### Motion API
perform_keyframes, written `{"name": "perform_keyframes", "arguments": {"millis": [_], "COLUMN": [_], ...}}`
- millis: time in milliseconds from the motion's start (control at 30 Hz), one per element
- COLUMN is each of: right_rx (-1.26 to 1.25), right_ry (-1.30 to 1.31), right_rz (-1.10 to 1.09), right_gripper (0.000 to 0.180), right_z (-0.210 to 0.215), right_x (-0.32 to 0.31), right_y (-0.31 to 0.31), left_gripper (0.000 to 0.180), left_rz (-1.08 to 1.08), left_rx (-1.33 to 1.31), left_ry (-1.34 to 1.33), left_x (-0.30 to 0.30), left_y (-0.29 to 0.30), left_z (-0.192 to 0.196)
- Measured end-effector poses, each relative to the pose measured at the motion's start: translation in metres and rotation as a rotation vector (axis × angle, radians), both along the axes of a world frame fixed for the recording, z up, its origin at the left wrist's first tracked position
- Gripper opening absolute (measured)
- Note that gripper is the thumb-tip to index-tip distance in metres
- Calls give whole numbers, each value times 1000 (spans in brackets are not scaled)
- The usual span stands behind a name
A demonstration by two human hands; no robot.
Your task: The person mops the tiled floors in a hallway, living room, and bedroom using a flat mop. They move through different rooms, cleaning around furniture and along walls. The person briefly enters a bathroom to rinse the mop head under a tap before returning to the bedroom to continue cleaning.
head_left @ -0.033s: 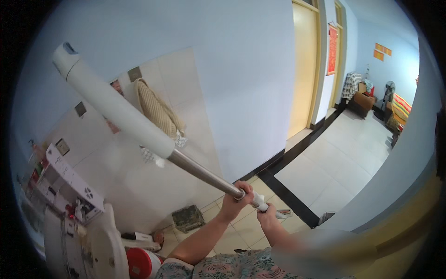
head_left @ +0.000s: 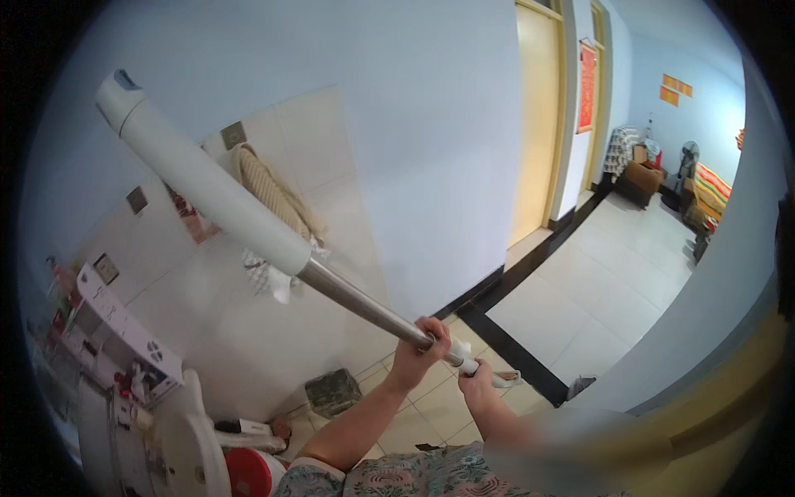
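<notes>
A long mop pole (head_left: 352, 298) slants from the upper left down to my hands. Its upper part is a thick white plastic sleeve and its middle is bare steel. My left hand (head_left: 422, 344) is closed around the steel shaft near its lower end. Just below, my right hand (head_left: 474, 377) grips the pole's white plastic lower section. A pale curved piece (head_left: 506, 378) shows beyond my right hand; I cannot tell whether it joins the pole. The mop head is not plainly visible.
At left are a white washbasin (head_left: 186, 431), a pink-white shelf (head_left: 124, 319) and a red bucket lid (head_left: 248, 472). A dark square object (head_left: 333, 392) rests by the tiled wall. A beige towel (head_left: 273, 190) hangs behind the pole. A yellow door (head_left: 538, 124) lines the hallway.
The view has shifted slightly, so the wall, towel and doors sit a little further left. Both hands keep the same grip on the mop pole.
</notes>
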State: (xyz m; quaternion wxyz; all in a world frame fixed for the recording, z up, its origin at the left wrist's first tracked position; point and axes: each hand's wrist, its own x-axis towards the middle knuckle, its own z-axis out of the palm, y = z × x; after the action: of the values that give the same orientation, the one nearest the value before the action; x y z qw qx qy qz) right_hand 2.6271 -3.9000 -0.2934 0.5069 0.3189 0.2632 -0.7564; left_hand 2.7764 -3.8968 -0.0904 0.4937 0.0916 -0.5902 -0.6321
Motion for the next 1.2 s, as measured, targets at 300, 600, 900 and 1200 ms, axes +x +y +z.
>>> {"name": "perform_keyframes", "arguments": {"millis": [300,600,900,1200], "right_rx": [154,145,327,457], "right_ry": [413,1884,2032,1910], "right_rz": [298,413,517,677], "right_gripper": [69,64,24,21], "right_z": [47,94,72,79], "right_x": [-79,-185,-342,-491], "right_y": [-30,-61,-132,-207], "left_gripper": [17,14,20,24], "left_rz": [57,-201,-327,-459], "left_rx": [-16,-167,-228,11], "left_ry": [343,366,312,345], "left_x": [-96,-245,-382,-531], "left_y": [-93,-142,-236,-387], "left_z": [114,96,106,128]}}
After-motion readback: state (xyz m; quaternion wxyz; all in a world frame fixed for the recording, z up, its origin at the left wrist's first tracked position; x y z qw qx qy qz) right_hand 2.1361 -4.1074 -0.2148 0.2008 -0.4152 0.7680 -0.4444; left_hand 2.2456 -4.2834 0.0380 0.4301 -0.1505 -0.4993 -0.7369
